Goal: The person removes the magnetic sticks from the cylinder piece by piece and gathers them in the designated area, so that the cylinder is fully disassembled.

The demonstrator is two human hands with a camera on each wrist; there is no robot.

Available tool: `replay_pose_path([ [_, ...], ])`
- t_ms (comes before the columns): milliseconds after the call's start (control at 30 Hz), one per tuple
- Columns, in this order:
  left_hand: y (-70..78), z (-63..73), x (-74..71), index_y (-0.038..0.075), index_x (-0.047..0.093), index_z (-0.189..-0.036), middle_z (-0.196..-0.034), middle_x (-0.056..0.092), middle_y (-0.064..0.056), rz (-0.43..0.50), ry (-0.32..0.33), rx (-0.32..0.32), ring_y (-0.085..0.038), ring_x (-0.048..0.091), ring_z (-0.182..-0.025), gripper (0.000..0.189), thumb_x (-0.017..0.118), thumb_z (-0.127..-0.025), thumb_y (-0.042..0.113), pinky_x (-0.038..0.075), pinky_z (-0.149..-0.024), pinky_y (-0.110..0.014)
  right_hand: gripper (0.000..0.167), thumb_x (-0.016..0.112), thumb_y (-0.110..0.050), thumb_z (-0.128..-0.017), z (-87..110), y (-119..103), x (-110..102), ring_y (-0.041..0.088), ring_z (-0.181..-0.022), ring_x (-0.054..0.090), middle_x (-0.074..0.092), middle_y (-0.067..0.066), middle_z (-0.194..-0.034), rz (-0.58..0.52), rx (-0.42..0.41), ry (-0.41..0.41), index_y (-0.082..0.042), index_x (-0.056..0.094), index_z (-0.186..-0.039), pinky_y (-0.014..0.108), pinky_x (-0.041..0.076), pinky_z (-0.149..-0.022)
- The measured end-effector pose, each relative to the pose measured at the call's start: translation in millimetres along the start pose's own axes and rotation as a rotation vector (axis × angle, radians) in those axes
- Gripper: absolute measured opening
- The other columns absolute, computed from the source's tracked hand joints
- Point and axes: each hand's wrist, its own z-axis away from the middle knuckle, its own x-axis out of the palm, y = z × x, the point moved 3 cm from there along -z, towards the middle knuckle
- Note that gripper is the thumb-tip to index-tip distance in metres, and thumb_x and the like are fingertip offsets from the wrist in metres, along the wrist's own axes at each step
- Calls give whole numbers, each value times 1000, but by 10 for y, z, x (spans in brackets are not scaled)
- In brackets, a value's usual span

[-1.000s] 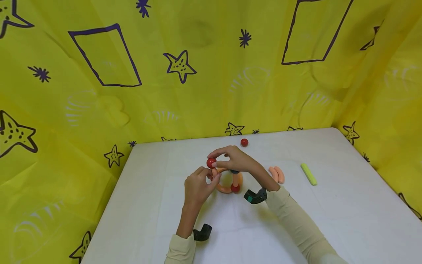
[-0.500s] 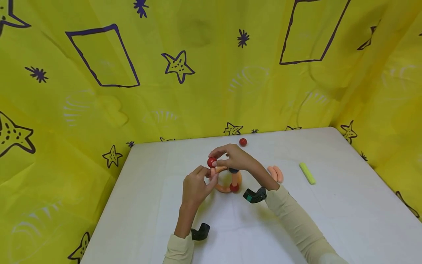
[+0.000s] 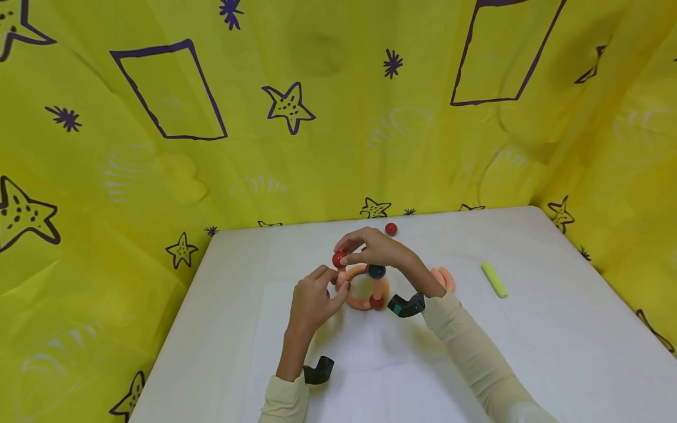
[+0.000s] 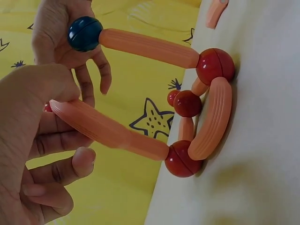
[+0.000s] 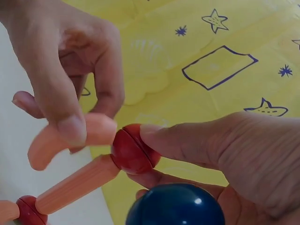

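My left hand (image 3: 312, 302) pinches a curved orange rod (image 5: 101, 127) between thumb and fingers. One end of that rod meets a red ball (image 5: 133, 149), or nearly so; contact is hard to tell. My right hand (image 3: 374, 247) pinches this ball between thumb and fingers. The ball tops a straight orange rod (image 5: 77, 185) rising from a lower red ball (image 4: 183, 158). Curved orange rods and red balls form a ring (image 3: 359, 304) on the table. A second upright rod (image 4: 150, 48) from the ring carries a dark blue ball (image 4: 85, 33), near my right palm.
A loose red ball (image 3: 391, 229) lies near the table's back edge. Right of my right wrist are two curved orange rods (image 3: 447, 279), partly hidden by the forearm, and a lime-green rod (image 3: 494, 280). Yellow patterned cloth (image 3: 338, 147) hangs behind the white table (image 3: 233, 329).
My right hand has shifted slightly upward, still on the red ball, and more of the blue ball shows beneath it. The left hand keeps its pinch, with its wrist slightly further left.
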Motion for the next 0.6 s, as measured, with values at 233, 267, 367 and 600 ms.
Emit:
replay_pose_path([
  [233,-63,3,-55,5,68,-87,-83,69,-3,216,-12,-110,-9,57,-57,14,65,-86,18,51,-52,-23,28,69,-15,-91,-58,77,-13,26,-110,67,71,12,-114,-167,41,-79,-4,66,-117,42,53,-95],
  [267,-72,1,-59,4,68,-88,-84,69,-4,255,-10,-130,-10,58,-58,13,64,-86,17,52,-52,-26,28,68,-15,-91,-66,94,-12,25,-110,67,71,12,-115,-188,49,-87,-4,66,-117,43,52,-96],
  [367,-102,-3,-60,4,67,-89,-80,70,-5,375,-2,-191,-10,60,-57,11,61,-89,12,54,-51,-30,30,68,-15,-91,-87,151,-3,24,-108,68,71,13,-114,-243,68,-111,-4,66,-119,45,51,-97],
  [600,-207,-6,-31,3,66,-101,-72,72,-10,663,13,-380,-23,66,-56,24,55,-100,24,47,-47,-22,32,67,-17,-92,-118,266,7,20,-108,66,72,10,-112,-303,68,-142,-5,65,-122,43,49,-99],
])
